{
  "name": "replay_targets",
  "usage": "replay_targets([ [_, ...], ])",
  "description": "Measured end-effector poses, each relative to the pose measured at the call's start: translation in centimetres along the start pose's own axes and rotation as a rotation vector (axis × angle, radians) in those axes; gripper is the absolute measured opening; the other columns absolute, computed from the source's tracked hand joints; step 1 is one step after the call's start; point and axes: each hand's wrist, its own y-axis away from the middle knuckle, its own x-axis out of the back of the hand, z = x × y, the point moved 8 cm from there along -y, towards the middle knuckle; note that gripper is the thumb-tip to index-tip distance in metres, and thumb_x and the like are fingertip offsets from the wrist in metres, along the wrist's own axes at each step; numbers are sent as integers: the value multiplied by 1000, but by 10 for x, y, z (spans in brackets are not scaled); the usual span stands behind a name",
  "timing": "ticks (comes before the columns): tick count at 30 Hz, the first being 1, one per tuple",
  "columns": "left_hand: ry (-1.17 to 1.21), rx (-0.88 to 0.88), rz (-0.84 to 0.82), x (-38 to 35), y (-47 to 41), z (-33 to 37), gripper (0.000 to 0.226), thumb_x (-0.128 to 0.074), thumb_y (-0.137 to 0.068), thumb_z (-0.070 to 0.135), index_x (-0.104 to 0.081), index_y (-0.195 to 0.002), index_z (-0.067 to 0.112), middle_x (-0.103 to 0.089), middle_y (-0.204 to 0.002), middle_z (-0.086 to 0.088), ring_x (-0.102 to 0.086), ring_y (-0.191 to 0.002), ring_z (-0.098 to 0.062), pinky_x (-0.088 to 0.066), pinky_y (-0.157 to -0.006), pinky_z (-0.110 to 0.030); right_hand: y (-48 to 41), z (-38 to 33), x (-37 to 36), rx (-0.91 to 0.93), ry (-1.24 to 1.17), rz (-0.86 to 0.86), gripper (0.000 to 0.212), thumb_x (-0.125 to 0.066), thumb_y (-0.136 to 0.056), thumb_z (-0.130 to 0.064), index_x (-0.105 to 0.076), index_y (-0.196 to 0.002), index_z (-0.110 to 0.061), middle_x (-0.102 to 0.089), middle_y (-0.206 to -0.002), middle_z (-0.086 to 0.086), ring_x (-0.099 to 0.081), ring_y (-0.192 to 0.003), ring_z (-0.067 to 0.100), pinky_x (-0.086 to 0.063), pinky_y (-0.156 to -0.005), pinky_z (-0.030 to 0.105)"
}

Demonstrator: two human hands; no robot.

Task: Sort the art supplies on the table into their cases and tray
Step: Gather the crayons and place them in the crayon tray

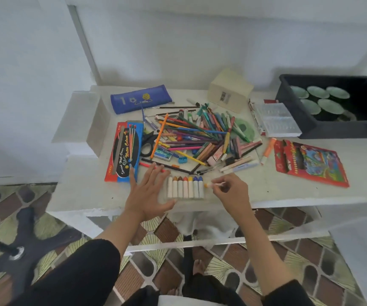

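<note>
A heap of coloured pencils, pens and brushes [200, 135] lies in the middle of the white table [288, 191]. Near the front edge sits a clear case with several white crayons [184, 187] standing side by side. My left hand [147, 193] hovers with fingers spread just left of that case. My right hand [229, 191] pinches a small white crayon with an orange tip [210, 184] at the case's right end. A blue pencil pouch [140, 98] lies at the back left.
A red water-colour brush pack [124, 151] lies left of the heap, a red pencil box [310, 162] to the right. A clear plastic case [275, 119], a cream box [230, 89] and a black bin with green lids [332, 104] stand at the back right. Black scissors [148, 144] lie by the heap.
</note>
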Motion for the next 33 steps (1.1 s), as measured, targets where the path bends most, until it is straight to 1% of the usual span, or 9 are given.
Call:
replay_targets([
  [3,6,1,-21,1,0,1,89,-18,-76,76,-24,-149,26,-16,-158,3,0,-147,-13,21,-106,-63,13,0,-4,19,22,-6,18,-66,-80,5,-72,-96,-2,-61,-87,6,-57,-69,2,-45,-66,5],
  [6,11,2,-56,1,1,1,92,-12,-74,77,-16,-151,26,-7,-160,6,7,-146,-11,23,-106,-62,21,-3,-12,33,58,-73,27,-63,-84,3,-68,-109,-2,-57,-95,4,-55,-76,6,-46,-75,5],
  [11,20,-25,-36,-2,0,2,89,-16,-78,75,-23,-150,23,-17,-158,3,-3,-147,-13,15,-106,-67,20,-6,-20,41,160,-122,29,-64,-86,-3,-66,-115,-4,-60,-102,8,-55,-80,12,-43,-75,4],
  [15,8,-31,-35,0,1,3,90,-13,-77,76,-20,-150,24,-14,-159,3,0,-147,-13,17,-106,-66,17,-4,-27,3,211,-132,25,-61,-88,-5,-68,-112,-4,-61,-99,9,-56,-83,16,-48,-81,22],
  [17,2,-27,-48,0,1,3,92,-9,-75,77,-15,-151,25,-9,-160,5,5,-147,-12,20,-106,-65,15,-4,-26,-16,216,-92,21,-63,-87,-5,-70,-107,-3,-63,-95,11,-59,-83,20,-49,-78,26],
  [22,41,-32,-21,1,1,2,89,-15,-77,76,-22,-150,25,-15,-159,3,-1,-147,-14,16,-107,-65,12,-2,-22,-95,139,-42,5,-70,-81,-6,-70,-86,-7,-65,-88,5,-56,-70,11,-43,-65,15],
  [24,60,-37,-3,2,1,2,87,-21,-78,75,-27,-148,25,-20,-158,2,-5,-147,-15,15,-107,-65,10,-1,-23,-120,108,-51,7,-72,-79,-6,-69,-82,-11,-64,-85,2,-56,-66,8,-43,-64,14],
  [29,67,-57,-5,0,2,3,83,-27,-81,73,-32,-146,22,-27,-155,-1,-13,-146,-17,6,-109,-68,3,2,-22,-146,100,-36,5,-72,-81,-13,-72,-85,-10,-65,-83,2,-54,-67,7,-37,-59,6],
  [33,66,-50,-7,-2,0,1,83,-26,-85,72,-33,-146,18,-29,-154,-4,-15,-145,-19,2,-109,-67,-13,-7,-13,-91,157,7,14,-65,-88,-17,-72,-90,-5,-64,-79,1,-52,-70,9,-34,-60,4],
])
